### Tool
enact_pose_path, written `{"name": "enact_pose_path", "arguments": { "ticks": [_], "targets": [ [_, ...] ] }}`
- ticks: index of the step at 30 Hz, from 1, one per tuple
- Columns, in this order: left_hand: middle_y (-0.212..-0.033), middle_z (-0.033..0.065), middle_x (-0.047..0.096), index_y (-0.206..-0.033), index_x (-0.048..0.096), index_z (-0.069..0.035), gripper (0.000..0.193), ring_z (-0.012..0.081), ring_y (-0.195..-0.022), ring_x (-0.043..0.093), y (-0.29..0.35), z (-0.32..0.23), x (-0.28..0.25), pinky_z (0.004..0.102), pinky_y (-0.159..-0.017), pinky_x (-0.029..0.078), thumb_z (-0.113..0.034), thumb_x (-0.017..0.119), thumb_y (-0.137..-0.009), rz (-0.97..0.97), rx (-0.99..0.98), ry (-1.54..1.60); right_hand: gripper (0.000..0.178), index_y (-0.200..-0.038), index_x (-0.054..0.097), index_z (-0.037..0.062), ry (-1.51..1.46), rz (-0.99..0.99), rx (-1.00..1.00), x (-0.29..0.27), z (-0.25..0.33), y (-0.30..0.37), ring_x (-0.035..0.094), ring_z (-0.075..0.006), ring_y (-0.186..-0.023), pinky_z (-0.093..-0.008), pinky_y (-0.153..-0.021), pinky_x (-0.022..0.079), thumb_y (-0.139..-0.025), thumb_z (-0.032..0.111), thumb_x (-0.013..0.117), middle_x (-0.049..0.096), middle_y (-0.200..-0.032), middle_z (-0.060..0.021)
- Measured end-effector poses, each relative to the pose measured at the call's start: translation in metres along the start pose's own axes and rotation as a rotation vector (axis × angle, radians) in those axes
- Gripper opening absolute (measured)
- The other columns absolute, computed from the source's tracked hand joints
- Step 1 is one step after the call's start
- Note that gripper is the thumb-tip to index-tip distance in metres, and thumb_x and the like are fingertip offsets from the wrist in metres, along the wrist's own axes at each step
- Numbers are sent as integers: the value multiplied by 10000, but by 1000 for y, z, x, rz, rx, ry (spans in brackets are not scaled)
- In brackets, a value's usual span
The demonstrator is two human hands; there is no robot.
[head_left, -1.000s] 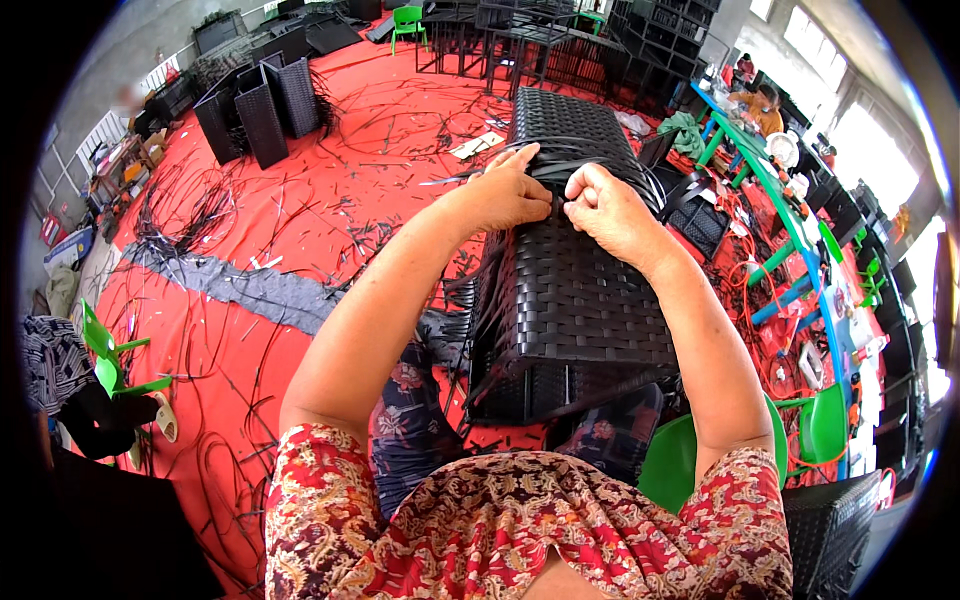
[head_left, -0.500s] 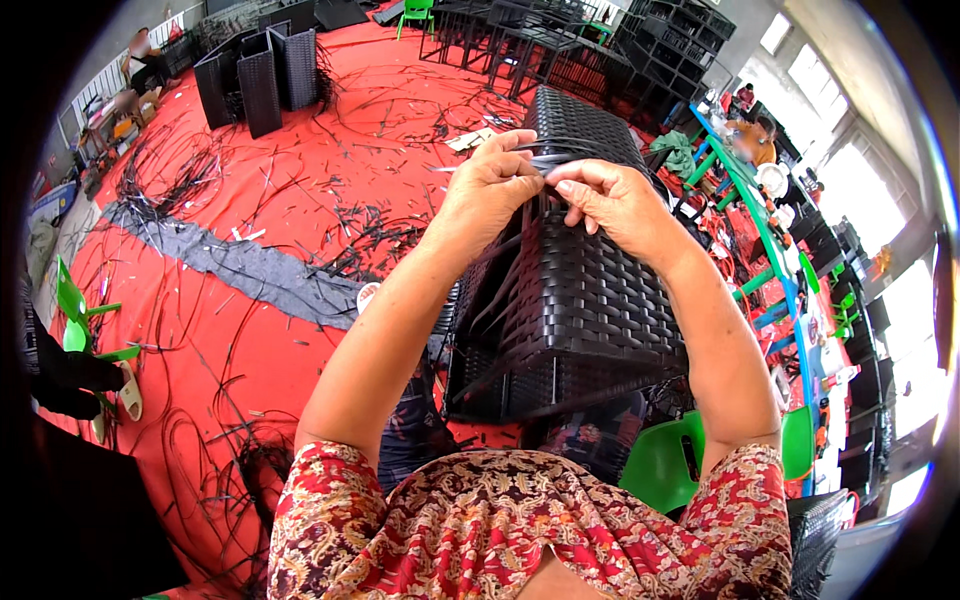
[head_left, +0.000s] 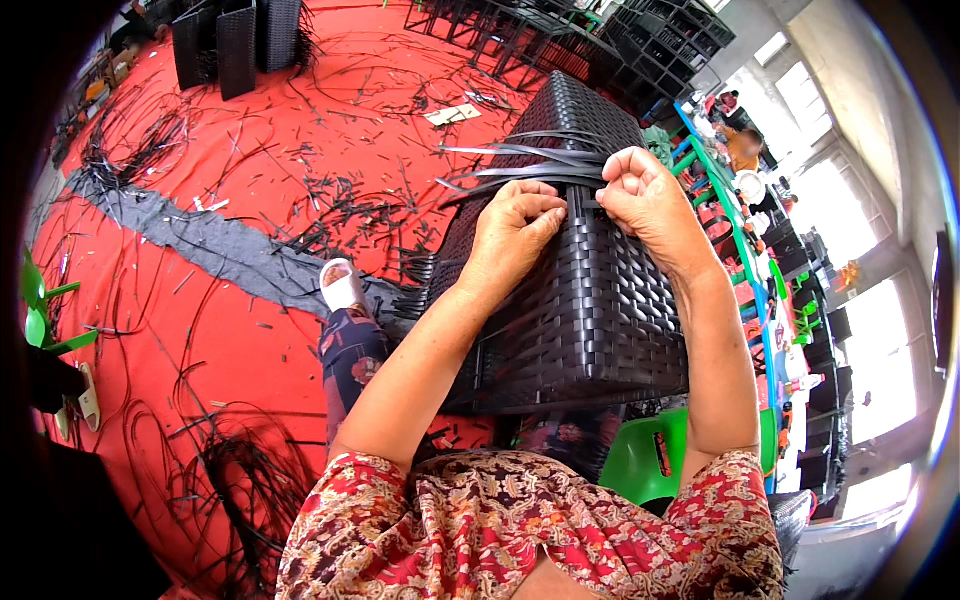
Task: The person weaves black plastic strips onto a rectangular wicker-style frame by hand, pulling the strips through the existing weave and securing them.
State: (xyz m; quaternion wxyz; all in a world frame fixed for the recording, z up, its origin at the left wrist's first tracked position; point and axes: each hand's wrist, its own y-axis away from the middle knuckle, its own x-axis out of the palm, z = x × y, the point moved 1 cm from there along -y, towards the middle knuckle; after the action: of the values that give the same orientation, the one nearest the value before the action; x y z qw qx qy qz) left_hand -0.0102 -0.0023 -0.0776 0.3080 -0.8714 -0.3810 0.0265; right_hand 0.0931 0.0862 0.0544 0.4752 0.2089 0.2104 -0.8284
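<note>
A black woven furniture piece (head_left: 625, 300) lies between my legs, its woven corner edge running away from me. Several loose flat plastic strips (head_left: 520, 178) stick out to the left across that edge. My left hand (head_left: 512, 235) is closed in a pinch at the left of the edge; what is between its fingertips is hidden. On the other side, my right hand (head_left: 648, 212) pinches the end of a dark strip, its other fingers curled. A short gap with bare upright strips separates the two hands.
Strip scraps and tangled strips (head_left: 240, 465) cover the red floor sheet (head_left: 270, 350). My foot in a white slipper (head_left: 342, 285) rests by a grey cloth (head_left: 225, 245). A green chair (head_left: 640, 460) stands beside me. At the right, a person (head_left: 742, 148) is near a long green-blue table frame (head_left: 725, 195).
My hands have moved apart, from working together on the strips to either side of the edge. The strips now fan out to the left, and the view has shifted, showing my slippered foot.
</note>
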Motion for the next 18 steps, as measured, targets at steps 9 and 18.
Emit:
{"name": "enact_pose_path", "arguments": {
  "ticks": [9, 18],
  "targets": [
    [-1078, 85, 554, -943, 681, 39, 173, 168, -1034, 517, 2, 4, -1, 265, -900, 407, -91, 656, -832, 15, -110, 239, 168, -900, 521, 46, 93, 29, 13, 11, 1, -2, 428, -4, -619, -162, -554, 344, -769, -18, 603, 485, -695, 65],
    [-1103, 90, 532, -931, 684, 39, 163, 155, -1024, 504, 6, 8, -1, 262, -900, 396, -89, 662, -832, 25, -149, 423, 148, -886, 519, 38, 180, 50, 23, 23, 9, 1, 449, -14, -652, -170, -583, 374, -773, -7, 604, 505, -740, 40]
  ]
}}
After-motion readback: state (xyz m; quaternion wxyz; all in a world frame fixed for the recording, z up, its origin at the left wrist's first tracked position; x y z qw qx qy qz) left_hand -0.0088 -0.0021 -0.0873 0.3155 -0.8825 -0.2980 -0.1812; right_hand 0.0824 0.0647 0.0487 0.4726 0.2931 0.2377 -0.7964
